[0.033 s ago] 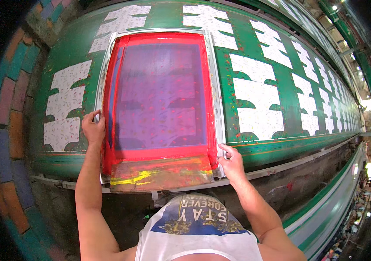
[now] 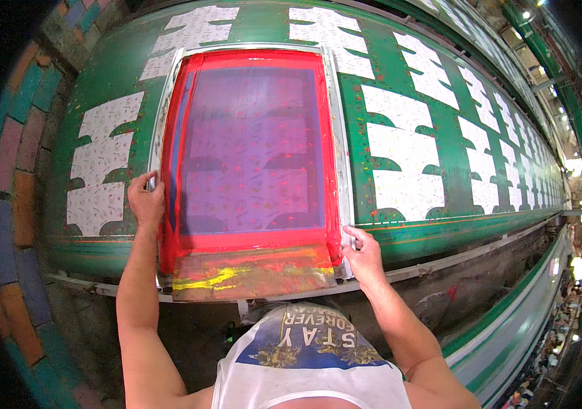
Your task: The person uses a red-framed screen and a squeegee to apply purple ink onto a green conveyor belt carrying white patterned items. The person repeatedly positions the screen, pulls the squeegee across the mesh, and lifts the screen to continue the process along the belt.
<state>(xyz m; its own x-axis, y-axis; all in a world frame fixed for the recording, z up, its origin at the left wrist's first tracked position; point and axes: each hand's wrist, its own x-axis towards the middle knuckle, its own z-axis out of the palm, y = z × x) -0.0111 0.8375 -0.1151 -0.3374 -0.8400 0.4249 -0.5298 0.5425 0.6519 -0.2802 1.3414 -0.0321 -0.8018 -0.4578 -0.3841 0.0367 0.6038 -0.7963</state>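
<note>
A silk-screen printing frame (image 2: 335, 157) with pale metal sides lies over white fabric pieces on the green printing table (image 2: 250, 24). Red ink borders its translucent purple mesh (image 2: 253, 146), and more cut shapes show faintly through. My left hand (image 2: 146, 199) grips the left side of the frame, thumb and fingers pinched on the rail. Lower down, my right hand (image 2: 364, 255) holds the right rail near its front corner. Between my hands, a brown board (image 2: 253, 273) smeared with yellow and red ink lies across the frame's near end.
White printed fabric pieces (image 2: 405, 163) lie in rows to the right and far along the table; another piece (image 2: 103, 167) is at the left. A coloured brick-like floor or wall (image 2: 23, 163) borders the left. A second green-edged table (image 2: 509, 334) runs at the lower right.
</note>
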